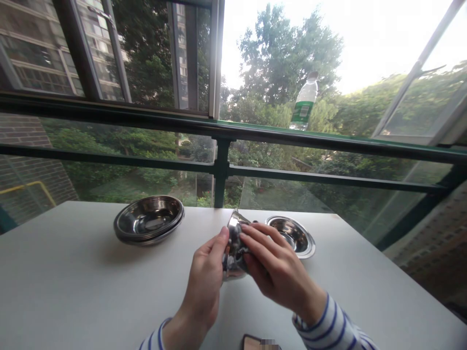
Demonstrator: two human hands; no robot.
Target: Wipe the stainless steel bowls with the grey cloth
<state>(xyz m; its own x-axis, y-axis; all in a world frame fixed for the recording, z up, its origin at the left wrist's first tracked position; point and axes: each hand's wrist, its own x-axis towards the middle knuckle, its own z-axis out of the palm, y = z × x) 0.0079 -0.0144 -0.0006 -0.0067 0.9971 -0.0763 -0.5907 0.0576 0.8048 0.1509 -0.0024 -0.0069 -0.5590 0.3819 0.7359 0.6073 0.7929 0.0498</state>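
My left hand [206, 272] grips a shiny metal bowl [235, 221], thumb along its near side, and holds it tilted on edge above the table. My right hand [275, 262] is pressed against the bowl's inside with bent fingers. Under those fingers bunches a dark grey piece [239, 250] that looks like a cloth; most of it is covered by the hand. Just behind my right hand, a single metal bowl [304, 238] rests upright on the table. To the left stands a stack of several metal bowls [149, 218], nested together.
The white table [91, 287] ends at a dark green railing [221, 170] with glass panels. On the railing's top stands a clear plastic bottle [304, 107] with a green label. A dark-edged flat object [251, 342] lies at the near edge, partly cut off.
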